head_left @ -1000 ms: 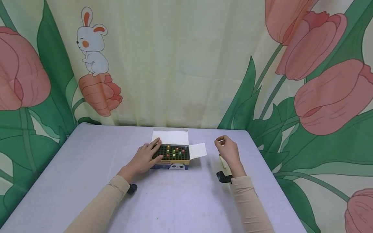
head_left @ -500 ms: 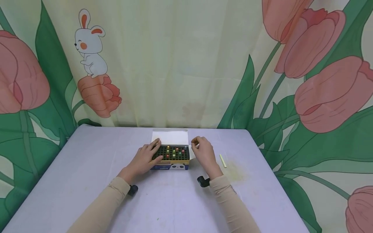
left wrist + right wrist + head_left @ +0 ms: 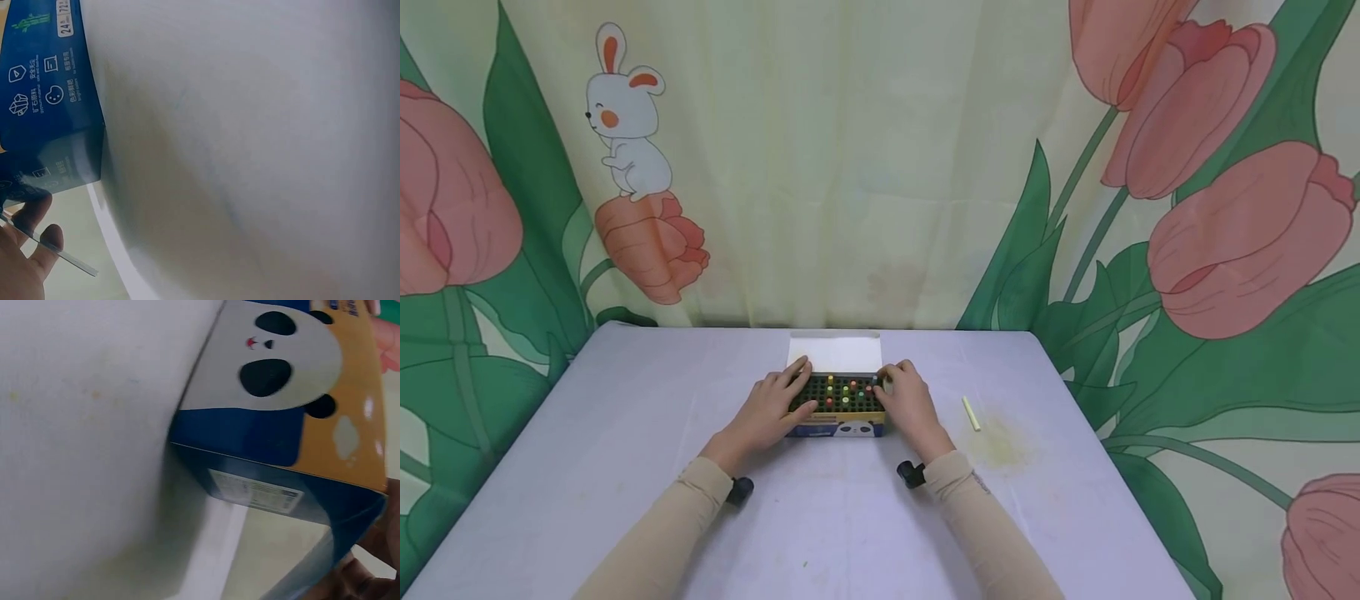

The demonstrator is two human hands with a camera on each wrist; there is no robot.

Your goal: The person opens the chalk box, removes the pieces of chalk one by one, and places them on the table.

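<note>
An open box of coloured chalk (image 3: 837,430) with a panda on its front stands at the table's far middle. Several coloured chalk sticks (image 3: 846,400) poke up from its dark holder full of holes. My left hand (image 3: 767,406) rests over the box's left end, fingers spread and thumb along the front edge. At the right end is my right hand (image 3: 912,404), thumb and forefinger bent at the holder's corner near a blue stick (image 3: 874,381). I cannot tell whether they pinch anything. In the right wrist view, its fingers (image 3: 359,575) are partly hidden behind the box's end flap (image 3: 306,572).
A pale yellow chalk stick (image 3: 972,414) lies on the white tablecloth (image 3: 820,533) right of the box, beside a smear of yellow dust (image 3: 1003,442). The box's white lid (image 3: 835,353) is tipped back. Behind the table hangs a printed curtain (image 3: 850,183).
My right hand has moved left from above the yellow chalk stick to the box's right end, and its fingers have come down to the holder. The left hand has stayed in place.
</note>
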